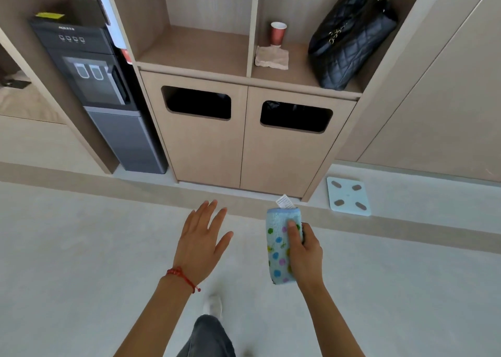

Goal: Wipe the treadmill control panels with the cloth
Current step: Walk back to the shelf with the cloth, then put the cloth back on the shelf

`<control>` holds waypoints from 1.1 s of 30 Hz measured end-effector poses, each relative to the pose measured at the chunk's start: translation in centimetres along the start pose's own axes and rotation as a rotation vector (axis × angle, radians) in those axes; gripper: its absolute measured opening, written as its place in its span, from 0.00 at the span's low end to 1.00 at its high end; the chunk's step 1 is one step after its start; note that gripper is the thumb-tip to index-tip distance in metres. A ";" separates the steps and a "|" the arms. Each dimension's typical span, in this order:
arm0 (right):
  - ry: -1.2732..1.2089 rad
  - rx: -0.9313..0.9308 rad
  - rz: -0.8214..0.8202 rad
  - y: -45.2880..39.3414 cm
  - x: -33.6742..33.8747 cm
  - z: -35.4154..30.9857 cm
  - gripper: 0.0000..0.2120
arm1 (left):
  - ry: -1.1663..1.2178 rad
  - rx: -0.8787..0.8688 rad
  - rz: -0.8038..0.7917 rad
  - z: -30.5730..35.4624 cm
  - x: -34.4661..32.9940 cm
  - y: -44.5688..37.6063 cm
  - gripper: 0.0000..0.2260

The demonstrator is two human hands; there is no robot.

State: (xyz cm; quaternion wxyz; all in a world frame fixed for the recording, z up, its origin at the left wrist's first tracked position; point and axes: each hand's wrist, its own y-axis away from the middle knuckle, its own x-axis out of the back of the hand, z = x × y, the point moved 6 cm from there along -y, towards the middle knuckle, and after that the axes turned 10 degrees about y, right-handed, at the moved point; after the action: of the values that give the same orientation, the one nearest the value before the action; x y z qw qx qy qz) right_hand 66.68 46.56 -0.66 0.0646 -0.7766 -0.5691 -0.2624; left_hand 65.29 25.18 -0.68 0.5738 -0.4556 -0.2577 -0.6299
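My right hand (305, 251) grips a folded light-blue cloth (279, 251) with coloured dots and a white label at its top end, held upright in front of me over the floor. To its left, my left hand (202, 237) hovers with fingers straight and spread, holding nothing; a red string bracelet circles that wrist. No treadmill or control panel is in view.
Ahead stands a wooden cabinet (244, 150) with two dark bin openings, shelves above holding a red paper cup (278, 33), a napkin and a black quilted bag (349, 39). A black water dispenser (103, 91) stands at the left. A pale-blue scale (348, 195) lies on the grey floor.
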 end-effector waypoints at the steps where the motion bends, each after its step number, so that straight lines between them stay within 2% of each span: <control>1: 0.002 0.002 0.000 -1.6 -0.8 -0.6 0.13 | 0.002 -0.003 -0.002 -1.0 -0.2 -1.5 0.28; 8: -0.020 -0.014 0.024 -13.0 -8.1 -6.3 0.13 | -0.001 -0.018 -0.051 -9.2 -0.3 -13.8 0.28; 15: -0.027 0.004 0.023 -22.5 -14.1 -13.6 0.13 | -0.029 -0.033 0.004 -16.0 3.1 -25.2 0.28; 24: -0.017 0.035 0.023 -34.5 -19.4 -19.9 0.13 | 0.009 -0.027 0.041 -21.8 3.0 -37.4 0.27; 33: -0.042 0.082 -0.057 -46.0 -24.6 -26.0 0.14 | -0.015 -0.010 0.080 -25.6 3.8 -49.5 0.27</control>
State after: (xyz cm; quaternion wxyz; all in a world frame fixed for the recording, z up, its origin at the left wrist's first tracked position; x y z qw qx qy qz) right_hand 10.47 31.13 0.57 0.0769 -0.7623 -0.6023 -0.2241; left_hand 11.03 11.93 0.89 0.5941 -0.4732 -0.2403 -0.6045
